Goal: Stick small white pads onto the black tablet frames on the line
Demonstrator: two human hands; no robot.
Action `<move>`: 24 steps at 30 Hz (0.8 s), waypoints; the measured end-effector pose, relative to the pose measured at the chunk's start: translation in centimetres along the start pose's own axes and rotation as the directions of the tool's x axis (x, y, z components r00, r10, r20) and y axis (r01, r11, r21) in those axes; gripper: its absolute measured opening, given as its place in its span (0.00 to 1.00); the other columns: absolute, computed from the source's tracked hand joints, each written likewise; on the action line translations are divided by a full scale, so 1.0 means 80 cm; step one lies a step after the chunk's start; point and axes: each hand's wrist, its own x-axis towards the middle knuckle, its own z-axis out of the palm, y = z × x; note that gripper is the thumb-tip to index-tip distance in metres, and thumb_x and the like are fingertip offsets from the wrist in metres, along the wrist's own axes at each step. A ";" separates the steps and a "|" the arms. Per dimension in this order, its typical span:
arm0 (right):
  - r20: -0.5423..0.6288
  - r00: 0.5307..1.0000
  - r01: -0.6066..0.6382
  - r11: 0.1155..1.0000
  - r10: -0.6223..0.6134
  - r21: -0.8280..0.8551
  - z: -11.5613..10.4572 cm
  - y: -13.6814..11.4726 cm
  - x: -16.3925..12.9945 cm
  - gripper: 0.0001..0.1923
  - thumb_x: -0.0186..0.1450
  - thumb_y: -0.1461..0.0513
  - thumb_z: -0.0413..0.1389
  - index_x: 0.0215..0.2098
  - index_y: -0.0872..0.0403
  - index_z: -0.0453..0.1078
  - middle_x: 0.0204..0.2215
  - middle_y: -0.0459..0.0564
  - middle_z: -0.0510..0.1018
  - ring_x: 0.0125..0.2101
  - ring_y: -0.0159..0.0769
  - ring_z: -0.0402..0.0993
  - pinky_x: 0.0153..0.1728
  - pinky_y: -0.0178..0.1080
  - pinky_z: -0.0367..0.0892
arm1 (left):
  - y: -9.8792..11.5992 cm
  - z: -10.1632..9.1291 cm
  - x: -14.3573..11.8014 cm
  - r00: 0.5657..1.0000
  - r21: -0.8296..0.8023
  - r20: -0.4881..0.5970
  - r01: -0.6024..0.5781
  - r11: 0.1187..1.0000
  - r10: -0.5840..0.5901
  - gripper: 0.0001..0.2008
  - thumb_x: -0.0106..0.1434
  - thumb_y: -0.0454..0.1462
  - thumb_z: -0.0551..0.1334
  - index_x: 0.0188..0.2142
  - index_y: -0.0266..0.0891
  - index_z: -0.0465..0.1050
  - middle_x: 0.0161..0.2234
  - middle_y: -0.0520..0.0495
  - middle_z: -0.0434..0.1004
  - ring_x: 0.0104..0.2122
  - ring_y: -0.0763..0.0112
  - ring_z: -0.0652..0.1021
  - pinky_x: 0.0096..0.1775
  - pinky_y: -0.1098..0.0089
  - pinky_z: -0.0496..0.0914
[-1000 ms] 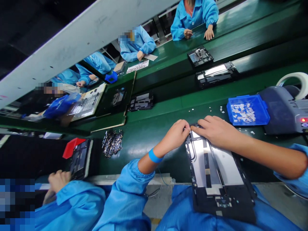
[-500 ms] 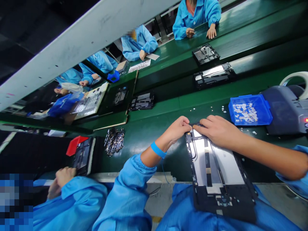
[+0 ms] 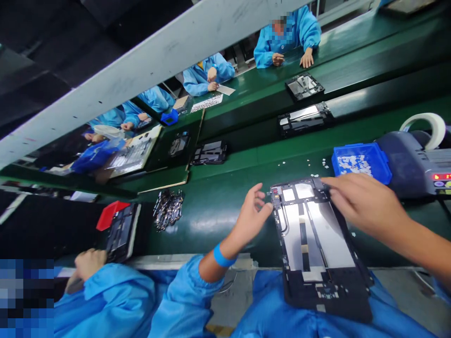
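An opened tablet housing (image 3: 306, 234) with white panels, black frame and ribbon cables leans on my lap and the bench edge. At its upper left corner is my left hand (image 3: 252, 213), fingers apart and loosely curled, the thumb close to the frame. My right hand (image 3: 366, 199) is at the upper right corner, with its index finger and thumb brought together by a small dark grey piece. Whatever lies between those fingertips is too small to make out.
Behind the tablet stand a blue tray (image 3: 362, 162) of white bits and a tape dispenser (image 3: 405, 164). A pile of small metal parts (image 3: 168, 210) lies left. More tablet housings (image 3: 305, 119) rest farther back. A co-worker's hand (image 3: 89, 265) is at left; others sit opposite.
My left hand has drawn back slightly left and down from the tablet's top edge, its pinch opened. My right hand has moved right, from the top middle to the upper right corner.
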 end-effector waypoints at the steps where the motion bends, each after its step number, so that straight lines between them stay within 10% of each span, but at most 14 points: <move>1: 0.015 0.995 -0.100 0.995 0.101 -0.011 -0.009 0.001 -0.021 0.18 0.77 0.58 0.49 0.56 0.55 0.77 0.46 0.56 0.84 0.45 0.48 0.80 0.47 0.49 0.72 | -0.007 0.001 -0.018 0.999 -0.015 0.036 0.026 1.000 -0.026 0.32 0.69 0.39 0.62 0.70 0.39 0.56 0.52 0.41 0.69 0.41 0.68 0.73 0.45 0.64 0.70; 5: 0.246 0.950 -0.212 0.976 0.194 0.051 -0.021 -0.022 -0.080 0.25 0.76 0.49 0.50 0.61 0.55 0.74 0.46 0.58 0.84 0.43 0.51 0.82 0.42 0.51 0.77 | -0.016 0.017 -0.072 0.967 0.036 0.253 -0.036 0.999 0.026 0.26 0.71 0.43 0.61 0.66 0.41 0.65 0.45 0.45 0.68 0.38 0.66 0.72 0.43 0.62 0.70; 9: 0.387 0.921 -0.174 0.933 0.042 0.314 -0.027 -0.074 -0.066 0.23 0.76 0.55 0.50 0.66 0.51 0.70 0.47 0.55 0.83 0.43 0.43 0.82 0.44 0.44 0.78 | -0.011 0.033 -0.086 0.980 -0.089 0.189 -0.049 0.995 0.066 0.23 0.73 0.42 0.58 0.65 0.42 0.65 0.46 0.45 0.70 0.39 0.66 0.72 0.43 0.64 0.70; 14: 0.264 0.961 -0.172 0.933 0.087 0.318 -0.036 -0.068 -0.027 0.21 0.76 0.54 0.51 0.61 0.50 0.74 0.50 0.56 0.82 0.49 0.45 0.80 0.49 0.47 0.77 | -0.025 0.029 -0.075 0.982 -0.389 0.168 0.141 0.910 -0.081 0.30 0.70 0.41 0.61 0.69 0.40 0.59 0.47 0.43 0.76 0.40 0.66 0.77 0.43 0.66 0.72; 18: 0.222 0.920 -0.363 0.916 0.324 0.170 -0.025 -0.035 -0.040 0.26 0.73 0.49 0.53 0.63 0.54 0.73 0.49 0.59 0.81 0.42 0.48 0.81 0.41 0.49 0.78 | -0.026 0.026 -0.075 0.989 -0.290 0.144 0.066 0.955 -0.024 0.35 0.71 0.39 0.58 0.75 0.42 0.52 0.53 0.40 0.79 0.50 0.60 0.79 0.54 0.59 0.73; 24: 0.345 0.876 -0.466 0.776 0.338 0.425 -0.013 -0.049 -0.054 0.31 0.74 0.48 0.53 0.71 0.50 0.65 0.50 0.57 0.80 0.44 0.44 0.81 0.44 0.47 0.79 | -0.012 0.025 -0.080 0.996 -0.227 0.063 -0.042 0.973 0.057 0.38 0.72 0.40 0.59 0.78 0.45 0.49 0.74 0.42 0.59 0.71 0.55 0.65 0.69 0.55 0.64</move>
